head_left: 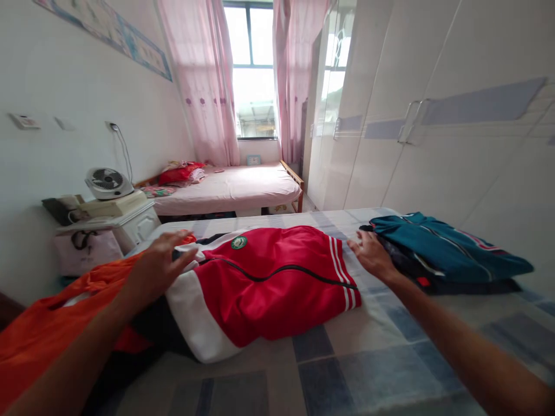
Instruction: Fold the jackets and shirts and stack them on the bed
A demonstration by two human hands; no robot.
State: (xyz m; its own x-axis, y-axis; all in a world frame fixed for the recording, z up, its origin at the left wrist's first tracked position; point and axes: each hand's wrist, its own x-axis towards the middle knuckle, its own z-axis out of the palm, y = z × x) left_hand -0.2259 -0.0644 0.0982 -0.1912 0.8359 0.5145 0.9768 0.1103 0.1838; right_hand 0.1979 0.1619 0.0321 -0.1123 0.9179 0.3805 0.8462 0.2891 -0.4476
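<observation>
A red jacket (277,271) with white shoulders, a black zip and a round green badge lies front up on the bed, its sleeves out of sight. Over its collar end is my left hand (162,263), fingers spread; whether it touches the cloth I cannot tell. My right hand (368,251) hovers just beyond the white-striped hem, fingers apart and holding nothing. Under my left forearm, an orange garment (82,283) lies crumpled beside dark cloth. To the right of my right hand rests a teal zip jacket (451,242), folded on top of dark clothing.
A checked sheet (347,358) covers the bed. Behind it stands a second bed (243,188) below a window. On the left, a small fan (108,182) sits on a white cabinet (136,222) near a pink bag (89,254). A tall wardrobe (390,156) lines the right side.
</observation>
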